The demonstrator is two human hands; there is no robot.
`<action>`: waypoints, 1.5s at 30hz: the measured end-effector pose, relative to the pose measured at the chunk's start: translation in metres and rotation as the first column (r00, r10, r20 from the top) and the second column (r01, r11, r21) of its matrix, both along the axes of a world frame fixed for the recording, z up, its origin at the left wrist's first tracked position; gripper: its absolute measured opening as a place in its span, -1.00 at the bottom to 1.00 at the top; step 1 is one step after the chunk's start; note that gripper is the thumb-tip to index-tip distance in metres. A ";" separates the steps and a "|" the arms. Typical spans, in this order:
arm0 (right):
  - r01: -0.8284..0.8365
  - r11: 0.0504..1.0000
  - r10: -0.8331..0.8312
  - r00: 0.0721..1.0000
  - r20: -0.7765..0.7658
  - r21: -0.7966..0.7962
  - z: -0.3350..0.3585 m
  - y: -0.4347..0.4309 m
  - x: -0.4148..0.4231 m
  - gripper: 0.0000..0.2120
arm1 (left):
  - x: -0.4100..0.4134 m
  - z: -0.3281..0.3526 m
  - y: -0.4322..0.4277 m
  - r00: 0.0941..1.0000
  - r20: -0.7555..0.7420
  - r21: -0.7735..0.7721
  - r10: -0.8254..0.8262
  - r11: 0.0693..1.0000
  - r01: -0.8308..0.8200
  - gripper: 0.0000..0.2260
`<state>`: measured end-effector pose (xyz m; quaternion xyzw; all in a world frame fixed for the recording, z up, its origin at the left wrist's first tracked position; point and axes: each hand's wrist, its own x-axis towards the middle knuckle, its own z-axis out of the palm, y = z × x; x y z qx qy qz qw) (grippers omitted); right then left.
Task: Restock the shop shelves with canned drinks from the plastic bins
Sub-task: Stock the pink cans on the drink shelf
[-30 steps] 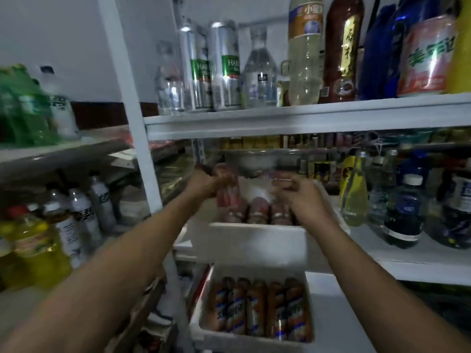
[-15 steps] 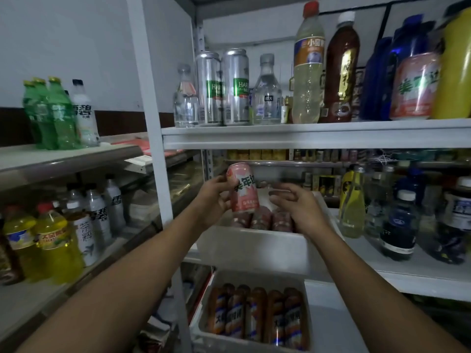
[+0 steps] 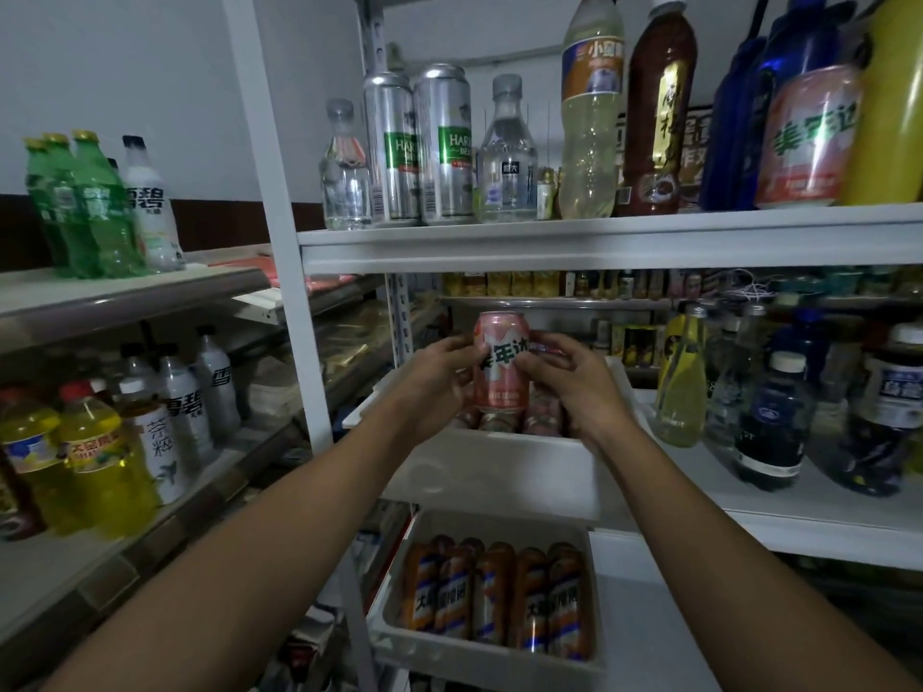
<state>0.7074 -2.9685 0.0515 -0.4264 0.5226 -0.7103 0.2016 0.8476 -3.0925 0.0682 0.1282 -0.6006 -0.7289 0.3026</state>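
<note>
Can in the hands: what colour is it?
The can is pink, with a white patch and green lettering. Head view shows it best.

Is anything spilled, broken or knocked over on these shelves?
Nothing stands out. The left hand and right hand hold the pink can upright above the upper bin; the orange cans lie sideways in the lower bin, but in a neat row.

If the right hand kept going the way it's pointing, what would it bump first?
The pink can; the right hand already grips it, with the left hand probably just beyond on the can's other side.
</note>
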 end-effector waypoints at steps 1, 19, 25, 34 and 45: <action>0.006 1.000 -0.006 1.000 0.002 0.002 0.000 0.000 0.000 -0.73 | 0.000 0.000 0.000 1.000 0.005 -0.007 -0.002 1.000 0.002 -0.64; 0.040 0.999 -0.040 0.999 -0.022 0.000 0.008 0.001 0.010 -0.68 | 0.025 0.009 0.006 0.991 0.110 -0.243 0.075 0.969 -0.047 -0.68; -0.032 0.999 0.032 0.999 -0.010 0.003 0.021 -0.011 0.028 -0.60 | 0.049 0.015 0.000 0.991 0.089 -0.255 0.101 0.964 -0.076 -0.63; -0.205 0.979 0.205 0.979 -0.016 -0.005 0.029 -0.048 0.099 -0.62 | 0.132 0.021 -0.016 0.955 0.062 -0.234 0.290 0.934 -0.269 -0.65; -0.482 0.875 0.483 0.875 -0.012 0.046 0.025 -0.113 0.248 -0.57 | 0.298 0.015 -0.032 0.794 0.105 -0.234 0.598 0.791 -0.565 -0.72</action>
